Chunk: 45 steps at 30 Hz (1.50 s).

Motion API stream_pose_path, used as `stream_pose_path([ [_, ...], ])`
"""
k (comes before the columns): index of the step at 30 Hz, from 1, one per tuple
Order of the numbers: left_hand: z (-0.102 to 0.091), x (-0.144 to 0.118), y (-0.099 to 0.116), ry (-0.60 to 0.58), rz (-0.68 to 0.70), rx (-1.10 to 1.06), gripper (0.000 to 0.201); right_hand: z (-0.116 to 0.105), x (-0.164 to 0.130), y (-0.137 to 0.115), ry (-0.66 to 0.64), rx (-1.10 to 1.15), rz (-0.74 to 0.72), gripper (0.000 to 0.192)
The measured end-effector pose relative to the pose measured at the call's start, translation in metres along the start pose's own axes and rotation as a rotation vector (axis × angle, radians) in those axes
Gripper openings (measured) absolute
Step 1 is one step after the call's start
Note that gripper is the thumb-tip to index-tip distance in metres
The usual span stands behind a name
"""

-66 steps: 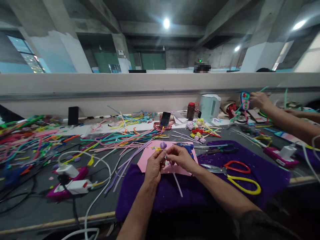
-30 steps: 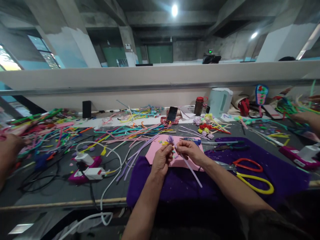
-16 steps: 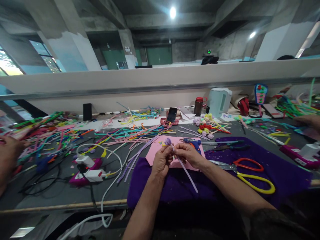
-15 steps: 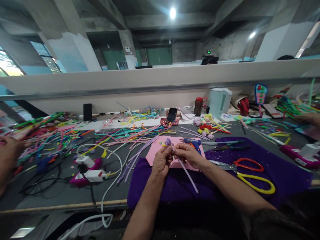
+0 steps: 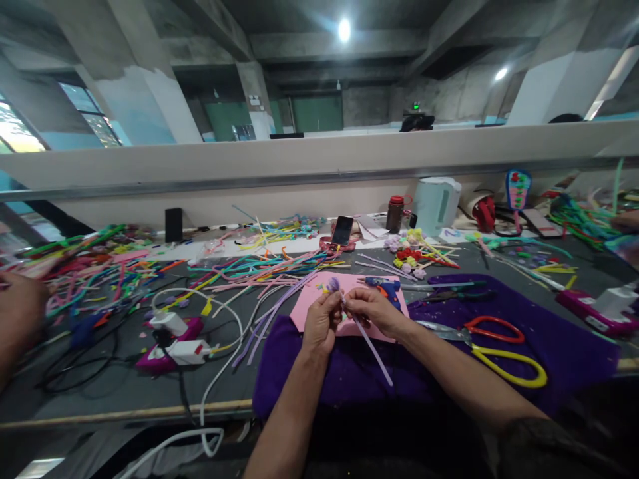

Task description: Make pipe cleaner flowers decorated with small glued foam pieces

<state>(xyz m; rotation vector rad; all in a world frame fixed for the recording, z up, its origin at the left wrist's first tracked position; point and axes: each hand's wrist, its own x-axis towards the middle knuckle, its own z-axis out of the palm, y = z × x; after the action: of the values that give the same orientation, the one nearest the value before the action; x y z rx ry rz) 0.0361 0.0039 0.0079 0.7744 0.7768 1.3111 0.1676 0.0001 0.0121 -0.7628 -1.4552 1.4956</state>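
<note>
Bloom (image 5: 333,284) is pinched just below its head by the closed thumb and fingers of the left hand (image 5: 321,326), seemingly for steadiness. A lilac strip (image 5: 375,354) is nipped close beside it in the shut fingertips of the right hand (image 5: 375,311), its long end left free, perhaps for slack; whether the two are joined cannot be told. The bloom is held over a pink card (image 5: 301,311), laid partly on cloth (image 5: 282,372), while scissors (image 5: 468,338) are kept to the right, presumably for reach.
</note>
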Motion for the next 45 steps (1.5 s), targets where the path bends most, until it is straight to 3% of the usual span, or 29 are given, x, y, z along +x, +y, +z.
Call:
stream_pose_path([
  [6, 0.000, 0.000, -0.001, 0.011, 0.012, 0.004, 0.026, 0.001, 0.000, 0.002, -0.014, -0.008, 0.004, 0.024],
  [14, 0.004, -0.005, -0.002, 0.057, 0.127, 0.123, 0.028, 0.010, 0.001, 0.002, 0.167, -0.146, -0.124, 0.028],
  [19, 0.005, -0.005, -0.003, 0.004, 0.080, 0.140, 0.043, 0.008, 0.001, 0.002, 0.210, -0.076, -0.126, 0.031],
  [27, 0.002, -0.002, -0.001, 0.024, 0.005, 0.086, 0.045, 0.006, 0.002, 0.003, 0.191, -0.024, -0.064, 0.032],
  [34, 0.001, -0.001, -0.001, 0.049, 0.035, 0.076, 0.041, 0.006, 0.003, 0.010, 0.126, -0.064, -0.047, 0.031],
  [45, 0.002, -0.002, -0.003, 0.065, 0.088, 0.072, 0.029, 0.009, 0.003, 0.010, 0.128, -0.111, -0.049, 0.028],
])
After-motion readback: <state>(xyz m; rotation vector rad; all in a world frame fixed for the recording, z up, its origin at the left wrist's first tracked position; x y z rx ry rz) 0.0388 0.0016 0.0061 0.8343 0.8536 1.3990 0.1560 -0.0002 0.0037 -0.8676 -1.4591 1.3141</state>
